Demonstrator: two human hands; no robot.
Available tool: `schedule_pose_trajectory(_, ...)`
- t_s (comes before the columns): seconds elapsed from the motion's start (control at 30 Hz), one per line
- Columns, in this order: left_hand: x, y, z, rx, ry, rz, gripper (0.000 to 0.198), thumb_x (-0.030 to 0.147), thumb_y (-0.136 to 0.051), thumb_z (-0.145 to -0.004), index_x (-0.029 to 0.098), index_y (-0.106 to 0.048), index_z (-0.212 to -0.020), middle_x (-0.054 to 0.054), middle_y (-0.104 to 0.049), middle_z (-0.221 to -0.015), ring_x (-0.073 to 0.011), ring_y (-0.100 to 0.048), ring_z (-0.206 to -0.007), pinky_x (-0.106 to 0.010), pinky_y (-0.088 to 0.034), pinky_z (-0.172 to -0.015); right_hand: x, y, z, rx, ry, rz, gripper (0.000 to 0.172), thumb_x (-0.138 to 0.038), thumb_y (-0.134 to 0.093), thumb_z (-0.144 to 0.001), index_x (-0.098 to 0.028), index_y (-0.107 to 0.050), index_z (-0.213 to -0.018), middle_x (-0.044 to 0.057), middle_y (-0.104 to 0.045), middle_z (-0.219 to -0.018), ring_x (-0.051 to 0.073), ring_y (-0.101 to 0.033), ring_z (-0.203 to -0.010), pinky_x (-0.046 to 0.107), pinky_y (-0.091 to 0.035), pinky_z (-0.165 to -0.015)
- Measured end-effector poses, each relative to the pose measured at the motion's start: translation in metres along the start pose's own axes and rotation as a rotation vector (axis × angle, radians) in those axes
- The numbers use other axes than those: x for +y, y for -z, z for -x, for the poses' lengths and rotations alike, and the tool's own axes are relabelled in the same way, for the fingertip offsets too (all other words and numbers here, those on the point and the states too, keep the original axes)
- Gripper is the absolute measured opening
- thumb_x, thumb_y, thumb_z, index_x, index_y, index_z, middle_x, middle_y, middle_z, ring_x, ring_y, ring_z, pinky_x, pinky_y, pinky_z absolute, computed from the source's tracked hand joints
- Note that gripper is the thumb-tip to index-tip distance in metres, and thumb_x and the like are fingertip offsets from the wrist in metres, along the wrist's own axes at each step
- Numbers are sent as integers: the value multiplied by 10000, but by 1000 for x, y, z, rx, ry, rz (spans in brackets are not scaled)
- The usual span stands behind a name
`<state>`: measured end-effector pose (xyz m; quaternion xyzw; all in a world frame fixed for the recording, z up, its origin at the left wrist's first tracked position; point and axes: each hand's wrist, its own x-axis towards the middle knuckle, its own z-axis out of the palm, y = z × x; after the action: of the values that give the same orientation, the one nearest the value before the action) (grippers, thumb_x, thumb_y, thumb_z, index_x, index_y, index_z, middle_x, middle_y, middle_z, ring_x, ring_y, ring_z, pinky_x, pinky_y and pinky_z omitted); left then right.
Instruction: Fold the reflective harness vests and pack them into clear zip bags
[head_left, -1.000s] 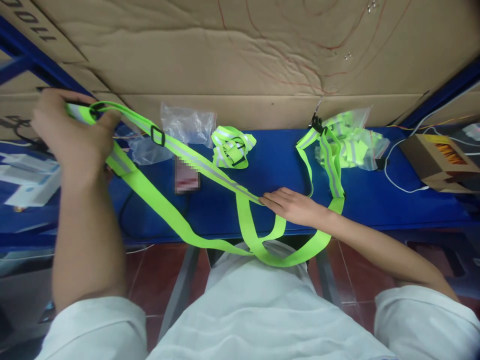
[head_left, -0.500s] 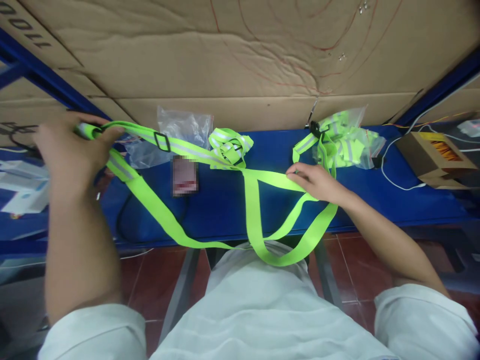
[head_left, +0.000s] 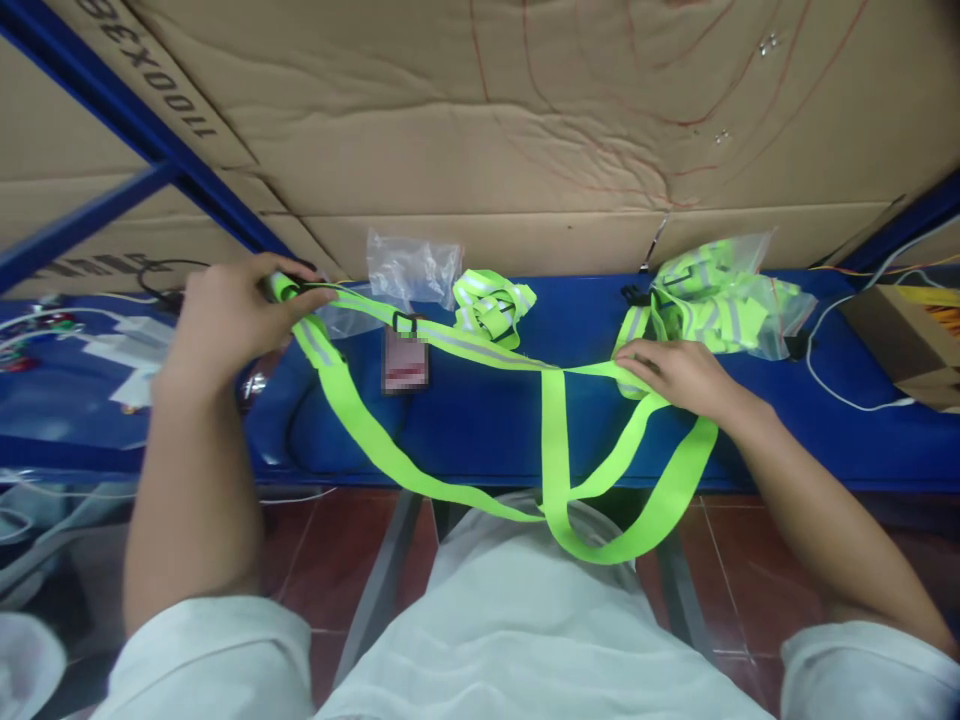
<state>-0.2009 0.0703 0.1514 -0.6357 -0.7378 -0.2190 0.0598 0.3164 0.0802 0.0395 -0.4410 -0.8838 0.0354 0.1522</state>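
A neon-yellow reflective strap harness (head_left: 480, 349) with grey stripes stretches between my hands above the blue table. My left hand (head_left: 236, 315) is closed on its left end, where the strap folds over near a dark fitting. A black slide buckle (head_left: 404, 323) sits on the upper strap, right of that hand. With thumb and fingers my right hand (head_left: 675, 375) pinches the upper strap at the right. Loose loops of the harness hang down in front of my shirt. Behind it lies a coiled reflective strap (head_left: 495, 308) on the table.
Clear plastic bags (head_left: 415, 268) lie at the back. Bagged reflective straps (head_left: 720, 300) sit at the back right, near an open cardboard box (head_left: 900, 345) and a white cable (head_left: 814, 365). A blurred-out card (head_left: 405, 362) lies on the blue table (head_left: 465, 430). Cardboard (head_left: 465, 160) stands behind.
The strap between my hands is pulled straighter, and the right hand has shifted outward along with it. The whole view has swung slightly left. Both hands keep hold of the harness.
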Motion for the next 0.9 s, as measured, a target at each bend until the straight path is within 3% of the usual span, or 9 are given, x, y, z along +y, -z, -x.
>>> schedule_pose_trajectory(0.2,24,2,15,-32,-22,171,571,503,-765,-753,246,-800,-1261,14,-592,-673,-169,-536,-633,-278,-398,-667,8,2,-7,-13,-145,325,347,-388,-477,-1138,-228,-781,-1187,64,-832,-1054,291,-770,-825,349,-419,-628)
schedule_pose_trajectory(0.3,28,-7,16,38,-120,182,492,459,-743,-803,249,-801,-1244,-16,-758,-954,-178,-592,-755,-292,-458,-764,18,5,-13,26,-229,362,344,-391,-475,-1140,-218,-761,-1221,71,-828,-1109,299,-766,-860,341,-379,-620)
schedule_pose_trajectory(0.4,27,-21,14,81,-210,192,486,420,-727,-842,230,-775,-1288,-42,-782,-1215,-185,-619,-849,-304,-483,-837,21,4,-14,60,-224,337,319,-380,-494,-1135,-218,-757,-1214,67,-820,-1166,296,-767,-900,334,-377,-632)
schedule_pose_trajectory(0.57,25,-33,12,153,-240,174,482,390,-733,-839,183,-763,-1274,-71,-775,-1194,-180,-584,-828,-300,-484,-845,23,0,-7,42,-128,251,287,-359,-527,-1120,-215,-772,-1157,62,-825,-1093,294,-768,-879,346,-449,-670)
schedule_pose_trajectory(0.7,20,-33,13,212,-230,170,475,409,-743,-830,184,-777,-1248,-80,-779,-1184,-188,-574,-807,-323,-506,-884,27,1,-4,23,-35,67,280,-323,-521,-1114,-198,-765,-1172,75,-818,-1129,269,-781,-932,355,-550,-789)
schedule_pose_trajectory(0.9,14,-32,16,301,-110,173,523,474,-743,-809,204,-791,-1254,-65,-783,-1104,-186,-582,-778,-366,-553,-913,11,14,1,-56,36,-112,349,-430,-539,-1110,-188,-767,-1216,95,-812,-1167,283,-787,-980,380,-585,-846)
